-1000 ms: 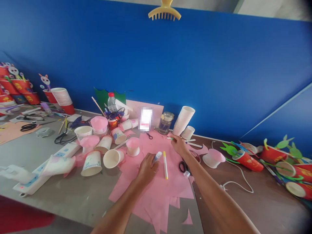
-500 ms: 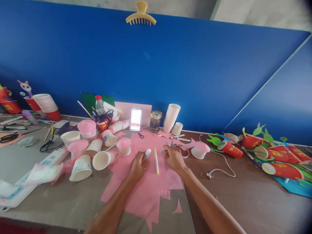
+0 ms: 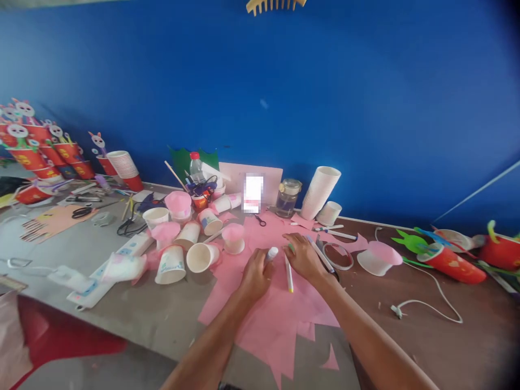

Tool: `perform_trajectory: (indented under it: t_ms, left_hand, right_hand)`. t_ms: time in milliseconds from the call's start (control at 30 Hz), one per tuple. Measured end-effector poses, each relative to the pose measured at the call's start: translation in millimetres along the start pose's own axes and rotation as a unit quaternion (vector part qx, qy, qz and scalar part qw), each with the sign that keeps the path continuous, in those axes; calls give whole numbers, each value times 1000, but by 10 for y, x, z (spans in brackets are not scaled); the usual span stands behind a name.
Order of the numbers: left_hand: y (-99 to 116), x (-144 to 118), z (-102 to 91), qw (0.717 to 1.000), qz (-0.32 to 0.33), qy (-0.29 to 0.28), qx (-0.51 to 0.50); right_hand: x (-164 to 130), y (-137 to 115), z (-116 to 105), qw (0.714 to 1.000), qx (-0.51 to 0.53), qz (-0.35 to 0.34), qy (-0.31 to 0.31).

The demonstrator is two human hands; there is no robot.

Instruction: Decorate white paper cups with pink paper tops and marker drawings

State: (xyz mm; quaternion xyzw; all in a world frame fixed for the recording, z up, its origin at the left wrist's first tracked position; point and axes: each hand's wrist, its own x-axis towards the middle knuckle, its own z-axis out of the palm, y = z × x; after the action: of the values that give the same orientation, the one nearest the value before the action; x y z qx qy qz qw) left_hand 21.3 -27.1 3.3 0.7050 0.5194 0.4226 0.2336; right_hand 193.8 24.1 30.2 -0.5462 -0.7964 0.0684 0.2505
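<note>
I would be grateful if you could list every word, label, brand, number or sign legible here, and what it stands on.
No text can be read with certainty.
Printed white paper cup: blue-green print, too blurred to read.
Red paper cup at far left: yellow markings, too small to read.
Pale pink sheet at the back: faint marks, illegible.
Yellow-ended marker: no lettering can be made out.

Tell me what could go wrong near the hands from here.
The yellow-ended marker lies on the pink paper between the left hand and right hand; a nudge might roll it. The tall stack of white cups leans beyond the right hand, so a bump might topple it.
</note>
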Motion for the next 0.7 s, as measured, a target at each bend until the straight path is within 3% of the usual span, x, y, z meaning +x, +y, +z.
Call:
perform_trajectory:
  t_ms: [100,233,400,533,700]
  left_hand:
    - [-61,1,31,1000,-7,21,3]
    - [-87,-3,72,999,-24,26,4]
    - [-58,-4,79,1000,-11,24,9]
    - [-53,-6,87,999,19,16,21]
    - [-58,-19,96,998,54,7,23]
  right_hand:
    - [-63,118,-110,997,69,8,43]
    - [-327,400,-420,986,127,87,69]
    - [-817,618,-649,980,118,159,13]
    - [-1019,475,-607,983,8,177,-42]
    - [-994,222,-488,968,-121,198,-95]
